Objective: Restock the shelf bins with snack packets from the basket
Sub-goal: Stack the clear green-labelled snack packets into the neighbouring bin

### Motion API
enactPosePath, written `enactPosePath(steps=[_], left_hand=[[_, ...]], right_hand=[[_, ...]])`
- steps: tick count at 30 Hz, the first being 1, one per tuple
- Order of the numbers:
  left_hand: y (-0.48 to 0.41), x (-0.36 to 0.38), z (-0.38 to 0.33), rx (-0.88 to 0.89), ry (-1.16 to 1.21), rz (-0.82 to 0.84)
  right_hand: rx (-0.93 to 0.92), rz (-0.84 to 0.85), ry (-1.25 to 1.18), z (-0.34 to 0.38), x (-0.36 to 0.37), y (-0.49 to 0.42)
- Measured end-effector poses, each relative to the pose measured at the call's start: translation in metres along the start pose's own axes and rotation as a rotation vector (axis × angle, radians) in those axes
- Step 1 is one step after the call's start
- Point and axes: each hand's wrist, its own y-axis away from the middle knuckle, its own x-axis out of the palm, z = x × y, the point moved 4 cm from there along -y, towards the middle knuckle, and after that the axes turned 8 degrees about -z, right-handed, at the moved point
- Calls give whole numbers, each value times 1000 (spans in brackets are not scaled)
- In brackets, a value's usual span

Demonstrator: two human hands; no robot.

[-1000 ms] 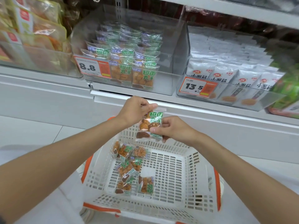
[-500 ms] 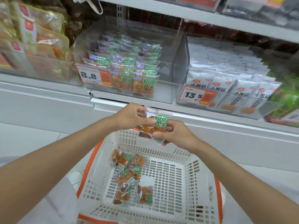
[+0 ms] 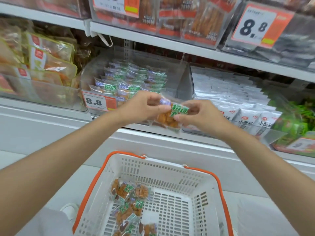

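Note:
A clear snack packet [image 3: 167, 117] with green lettering and orange pieces is held up in front of the shelf. My left hand [image 3: 141, 106] pinches its left edge and my right hand [image 3: 198, 114] pinches its right edge. Just behind it stands a clear shelf bin [image 3: 180, 82] with rows of the same packets and an 8.8 price tag [image 3: 96, 101]. Below, a white basket [image 3: 190, 178] with orange handles holds several more packets [image 3: 129, 203] in its left part.
A bin of white packets [image 3: 238, 97] stands to the right, then green packets [image 3: 296, 126]. Orange-brown packs [image 3: 42, 65] fill the bin on the left. An upper shelf [image 3: 170, 43] overhangs, with more bins and an 8.8 tag [image 3: 255, 26]. A white shoe [image 3: 69, 210] shows beside the basket.
Both hands have lifted the packet from just above the basket up to the front of the bin. The view has tilted upward, bringing in the upper shelf.

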Motion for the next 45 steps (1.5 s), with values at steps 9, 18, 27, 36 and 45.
enactPosePath(steps=[9, 18, 27, 36, 45], left_hand=[[-98, -19, 3, -31, 132, -119], [-213, -20, 59, -104, 1, -145], [-255, -27, 62, 111, -240, -125], [-231, -39, 91, 47, -666, 108], [-231, -37, 84, 44, -713, 122]], right_hand=[[-244, -307, 375, 27, -27, -86], [-81, -230, 797, 10, -9, -191], [-40, -88, 692, -2, -15, -252], [-34, -136, 779, 7, -27, -244], [-81, -58, 1018, -12, -5, -276]])
